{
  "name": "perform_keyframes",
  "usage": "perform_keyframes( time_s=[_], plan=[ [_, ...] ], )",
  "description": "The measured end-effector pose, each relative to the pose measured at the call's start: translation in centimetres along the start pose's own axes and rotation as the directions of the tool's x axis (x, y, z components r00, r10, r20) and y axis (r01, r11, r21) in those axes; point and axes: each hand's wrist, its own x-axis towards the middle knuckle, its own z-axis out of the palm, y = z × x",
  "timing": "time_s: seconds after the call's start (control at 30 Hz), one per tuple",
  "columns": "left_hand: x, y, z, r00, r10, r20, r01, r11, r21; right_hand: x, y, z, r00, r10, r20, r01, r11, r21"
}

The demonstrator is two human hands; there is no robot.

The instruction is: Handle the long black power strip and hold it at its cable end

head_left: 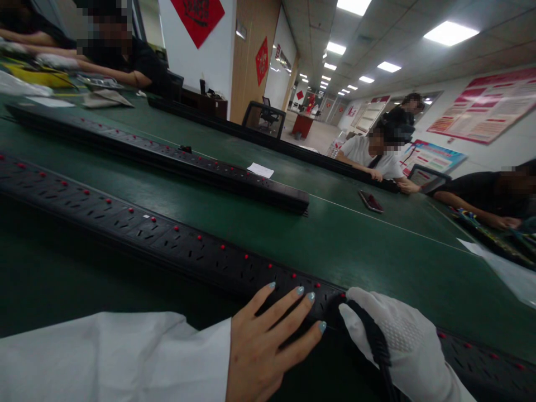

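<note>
A long black power strip [184,245] with a row of red buttons and outlets runs across the near part of the green table. My left hand [272,340], bare with pale blue nails, lies on the strip with its fingers spread. To its right, my right hand [393,335] in a white dotted glove grips a black plug [364,318]. The plug's cord trails down over the palm side toward me. Its face is against an outlet near a red button; whether the pins are fully in is hidden.
A second power strip [176,162] lies parallel farther back, with a white paper slip [260,170] on it. Behind it is another long black bar [251,134]. A phone [371,201] lies at the right, near a white sheet [502,268]. Several people sit around the table.
</note>
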Motion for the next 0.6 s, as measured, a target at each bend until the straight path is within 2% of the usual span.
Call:
perform_keyframes(
  time_s=[0.6],
  plan=[
    [0.10,0.00,-0.11,1.000,-0.001,0.005,0.001,1.000,0.016,0.36,-0.15,-0.27,0.999,0.008,0.031,-0.008,1.000,0.005]
  ],
)
